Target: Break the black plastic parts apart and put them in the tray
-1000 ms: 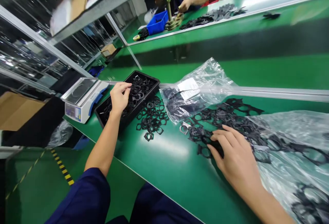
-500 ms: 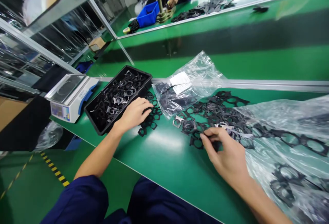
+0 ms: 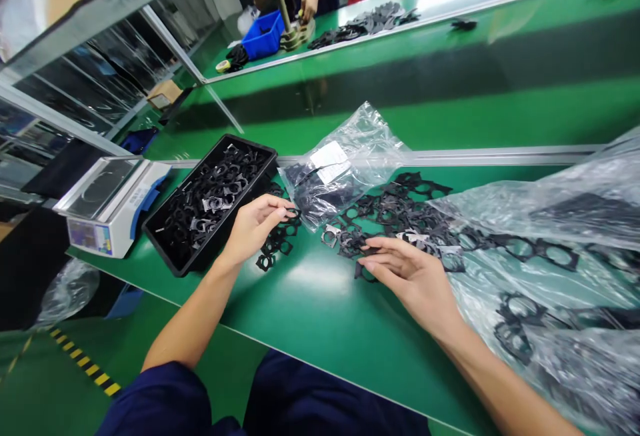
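Note:
My left hand (image 3: 256, 226) is closed in a pinch at the edge of a small heap of flat black ring-shaped parts (image 3: 286, 247), with a black ring-shaped part (image 3: 296, 214) at its fingertips. Beside it stands a black tray (image 3: 183, 264) full of similar parts. My right hand (image 3: 413, 279) has its thumb and fingers closed on a black ring-shaped part (image 3: 369, 249) at the near side of a larger pile (image 3: 395, 206). A few pieces in that pile look silvery grey. The fingers partly hide what each hand grips.
A clear bag (image 3: 367, 136) with a white label lies behind the pile. Clear plastic sheeting (image 3: 480, 289) with more parts covers the right side. A scale (image 3: 105, 203) stands left of the tray. Beyond the divider, a co-worker's hand (image 3: 310, 3) is near a blue bin (image 3: 263, 35).
My view has shifted to the right. My left hand has risen slightly from the small heap, its fingers now pinched at a part. My right hand has moved left along the pile's near edge.

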Motion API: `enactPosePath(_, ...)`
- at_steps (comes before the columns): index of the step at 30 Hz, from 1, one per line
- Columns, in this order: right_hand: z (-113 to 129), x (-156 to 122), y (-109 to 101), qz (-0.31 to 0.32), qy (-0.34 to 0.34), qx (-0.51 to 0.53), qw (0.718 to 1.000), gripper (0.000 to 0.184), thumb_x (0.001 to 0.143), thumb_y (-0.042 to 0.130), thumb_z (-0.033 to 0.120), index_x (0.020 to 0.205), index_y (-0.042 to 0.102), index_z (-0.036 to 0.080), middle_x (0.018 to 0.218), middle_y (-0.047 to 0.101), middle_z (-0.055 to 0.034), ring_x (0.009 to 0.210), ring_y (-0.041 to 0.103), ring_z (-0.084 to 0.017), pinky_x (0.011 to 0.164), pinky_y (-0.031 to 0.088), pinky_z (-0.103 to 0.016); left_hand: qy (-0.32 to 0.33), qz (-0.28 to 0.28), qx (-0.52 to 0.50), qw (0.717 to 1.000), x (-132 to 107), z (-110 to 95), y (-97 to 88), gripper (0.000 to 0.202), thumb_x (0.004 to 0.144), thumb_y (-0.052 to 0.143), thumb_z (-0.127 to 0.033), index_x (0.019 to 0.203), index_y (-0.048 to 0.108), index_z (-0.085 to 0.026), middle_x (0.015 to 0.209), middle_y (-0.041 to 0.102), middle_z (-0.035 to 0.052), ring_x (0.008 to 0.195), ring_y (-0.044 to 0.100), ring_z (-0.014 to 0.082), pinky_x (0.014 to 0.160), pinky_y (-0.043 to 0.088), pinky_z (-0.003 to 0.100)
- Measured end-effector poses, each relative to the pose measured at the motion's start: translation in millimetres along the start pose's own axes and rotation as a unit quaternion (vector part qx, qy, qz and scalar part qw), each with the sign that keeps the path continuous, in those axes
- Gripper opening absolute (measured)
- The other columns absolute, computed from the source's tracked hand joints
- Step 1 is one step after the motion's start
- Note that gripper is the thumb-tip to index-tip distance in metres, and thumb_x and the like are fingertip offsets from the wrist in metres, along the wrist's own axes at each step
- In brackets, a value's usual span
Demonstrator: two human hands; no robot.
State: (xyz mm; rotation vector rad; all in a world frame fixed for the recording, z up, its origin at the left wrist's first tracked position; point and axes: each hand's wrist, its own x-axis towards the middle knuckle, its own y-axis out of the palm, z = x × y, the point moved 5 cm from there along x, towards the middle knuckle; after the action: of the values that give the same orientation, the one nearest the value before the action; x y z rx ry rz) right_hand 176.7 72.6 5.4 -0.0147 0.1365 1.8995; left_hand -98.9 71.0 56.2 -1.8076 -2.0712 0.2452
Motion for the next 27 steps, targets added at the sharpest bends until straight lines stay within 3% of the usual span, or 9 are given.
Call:
enactPosePath(3,3.7,-3.6,-2.7,-0.033,-0.059,-0.089,0.994,0.024,0.085,0.075,0.043,0.092,0.077,0.02,0.076,0.075,-0.0052,0.066,0.07,-0.019,0.065,0.056,-0.032,-0.019,0.001,-0.113,0.993,1.1,-5.5,31.1,0.025,0.085,0.076,-0.041,0.09,0.073,-0.016,0.081,0.074,0.004,0.076,0.071,0.016,0.071,0.06,0.028)
enactPosePath(6,8.9,-4.3,-3.7,-0.047,-0.108,-0.15,0.982,0.021,0.088,0.072,0.041,0.083,0.079,0.022,0.076,0.072,-0.0048,0.065,0.063,-0.017,0.058,0.051,-0.03,-0.015,0.021,-0.158,0.987,-2.7,-9.0,64.9,0.025,0.083,0.079,-0.04,0.086,0.074,-0.016,0.08,0.074,0.0034,0.07,0.069,0.0129,0.066,0.058,0.023)
enactPosePath(11,3.6,-0.2,-5.1,-0.048,-0.043,-0.07,0.995,0.026,0.087,0.073,0.043,0.075,0.077,0.02,0.076,0.066,-0.0037,0.06,0.059,-0.014,0.051,0.048,-0.027,0.007,0.026,-0.184,0.983,-24.8,-3.2,99.3,0.024,0.085,0.078,-0.036,0.1,0.075,-0.017,0.076,0.073,0.0018,0.067,0.07,0.0121,0.066,0.058,0.022)
enactPosePath(17,-5.3,-4.7,0.9,-0.039,0.067,0.013,0.997,0.02,0.079,0.081,0.039,0.077,0.076,0.02,0.077,0.069,-0.0013,0.064,0.066,-0.014,0.065,0.057,-0.028,0.054,0.015,-0.103,0.993,-43.0,3.0,102.5,0.012,0.086,0.077,-0.029,0.089,0.078,-0.018,0.081,0.075,0.0045,0.07,0.07,0.0129,0.065,0.058,0.023)
enactPosePath(21,-10.9,-7.7,5.2,-0.029,0.117,0.028,0.992,0.026,0.073,0.086,0.041,0.081,0.074,0.02,0.071,0.073,-0.0014,0.068,0.072,-0.018,0.07,0.06,-0.03,0.017,0.002,-0.121,0.992,-42.7,8.1,101.6,0.012,0.086,0.076,-0.029,0.088,0.077,-0.017,0.081,0.075,0.0033,0.069,0.07,0.012,0.065,0.059,0.021)
enactPosePath(27,-13.0,-8.5,8.2,-0.018,0.134,0.041,0.99,0.027,0.068,0.09,0.04,0.079,0.075,0.021,0.071,0.075,-0.0014,0.07,0.075,-0.018,0.071,0.061,-0.028,-0.036,0.0,-0.132,0.991,-40.8,16.0,102.7,0.015,0.086,0.075,-0.031,0.085,0.075,-0.017,0.076,0.075,0.0024,0.067,0.069,0.013,0.061,0.055,0.022)
